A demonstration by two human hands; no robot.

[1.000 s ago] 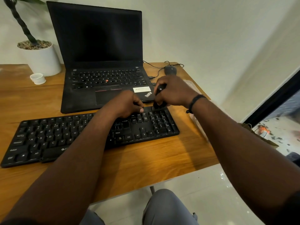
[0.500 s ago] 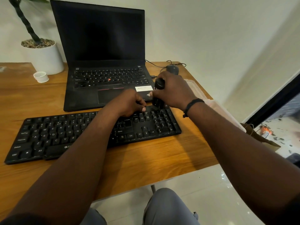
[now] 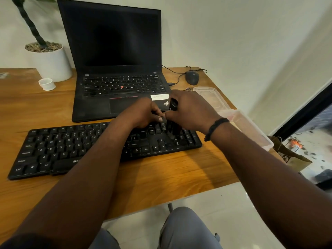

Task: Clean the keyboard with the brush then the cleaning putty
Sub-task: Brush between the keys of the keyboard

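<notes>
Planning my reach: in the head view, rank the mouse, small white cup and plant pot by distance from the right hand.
From the right hand, which grips the brush:
1. Mouse, just beyond it.
2. Small white cup, far left.
3. Plant pot, behind the cup; these two are close.

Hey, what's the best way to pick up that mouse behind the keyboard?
Grip the mouse across its two long sides, coming from above with the palm over its rounded back. It lies flat on the desk, and its cable leaves the far end, so approach from the near end.

right hand point(image 3: 190, 112) gripping brush point(image 3: 172, 119) on keyboard point(image 3: 53, 148), left hand point(image 3: 142, 114) seemingly steadying
</notes>
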